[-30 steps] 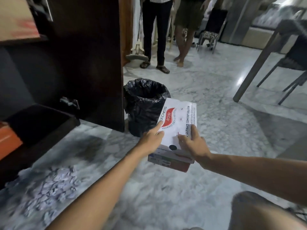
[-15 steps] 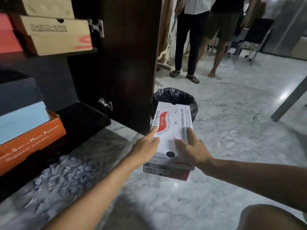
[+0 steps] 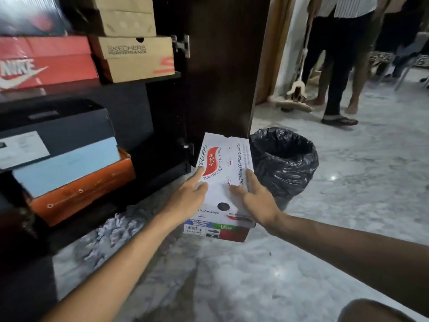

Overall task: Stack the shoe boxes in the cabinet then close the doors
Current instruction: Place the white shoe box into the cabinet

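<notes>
White shoe box (image 3: 220,173): Skechers print on lid, red and green label end toward camera; held above the marble floor (image 3: 325,228), just in front of the open cabinet door (image 3: 220,66), beside the bin.
Left hand (image 3: 188,196): on the box's left edge, fingers extended along the lid, thumb on top; holding the box.
Right hand (image 3: 255,196): on the box's right edge, fingers spread over the lid and side; holding the box.
Upper shelf (image 3: 139,81): red Nike box (image 3: 44,61) at left; tan Skechers box (image 3: 137,56) at right, another tan box (image 3: 125,15) stacked on it.
Lower compartment: black box (image 3: 69,126) on top, pale blue box (image 3: 67,168) beneath, orange box (image 3: 88,194) at the bottom, tilted.
Bin (image 3: 285,159): black liner, standing on the floor, right of the door.
Background: two persons' legs (image 3: 336,66), upper right; a mop (image 3: 299,87) leaning near them.
</notes>
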